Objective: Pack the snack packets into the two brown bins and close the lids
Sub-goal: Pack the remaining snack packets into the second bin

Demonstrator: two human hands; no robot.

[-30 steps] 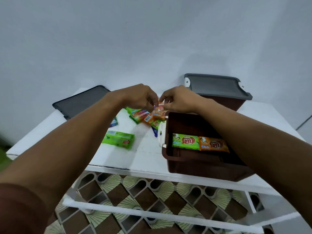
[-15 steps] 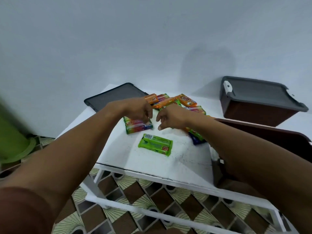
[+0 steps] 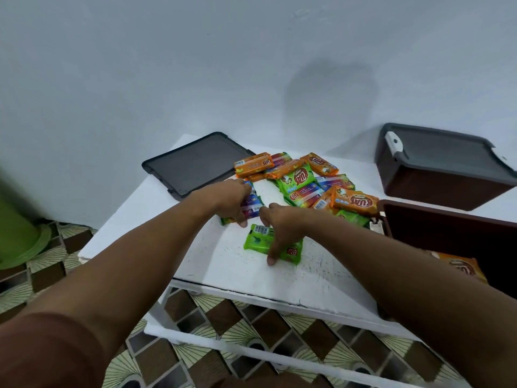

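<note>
My left hand [image 3: 229,201] grips a rainbow-striped snack packet [image 3: 253,205] lying on the white table [image 3: 229,270]. My right hand [image 3: 279,228] curls over a green snack packet [image 3: 258,240], thumb at its near edge. Behind them lies a pile of orange and green packets [image 3: 302,177]. An open brown bin [image 3: 453,233] stands at the right with an orange packet [image 3: 461,266] inside. A second brown bin [image 3: 436,186] sits behind it under a grey lid [image 3: 447,152].
A loose grey lid [image 3: 195,163] lies flat at the table's far left. The white wall rises right behind the table. A green plastic object [image 3: 19,231] stands on the patterned tile floor [image 3: 56,261] at the left. A lower white shelf rail runs under the table.
My view has swung left, away from the open bin. Both hands dropped from the pile: the left now grips the striped packet, the right has come down onto the green packet.
</note>
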